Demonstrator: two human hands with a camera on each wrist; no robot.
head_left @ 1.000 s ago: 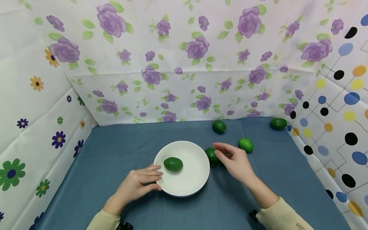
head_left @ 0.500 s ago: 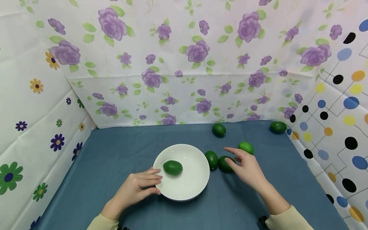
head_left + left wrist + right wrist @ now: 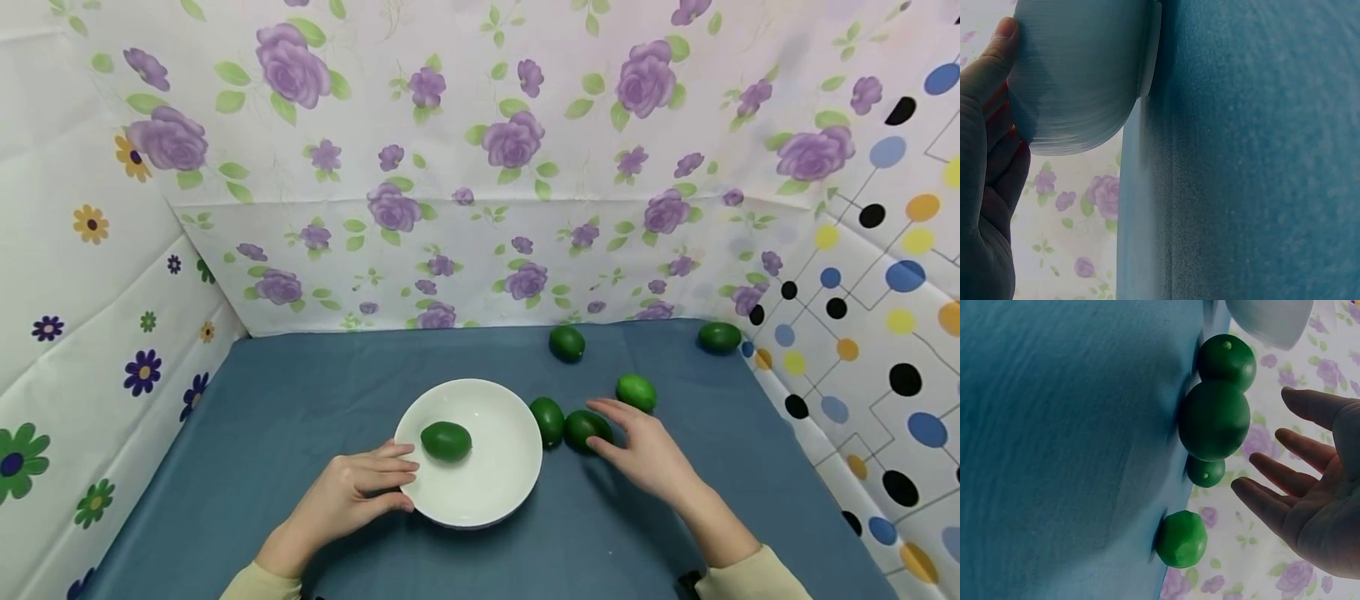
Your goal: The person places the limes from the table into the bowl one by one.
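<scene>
The left hand rests its relaxed grip on the bowl, whose lime lies crosswise, tip pointing right. The spread right hand holds nothing, just apart from a darker lime, also lying crosswise on the tabletop.

Left grip on bowl

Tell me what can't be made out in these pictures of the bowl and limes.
Left wrist: inside of the white bowl, hidden by its outer wall.
Right wrist: part of the lime beside the bowl, behind the next lime.
Head: part of that next lime, covered by the right hand.
Head: left sleeve and right sleeve, both cut off by the bottom edge.
</scene>
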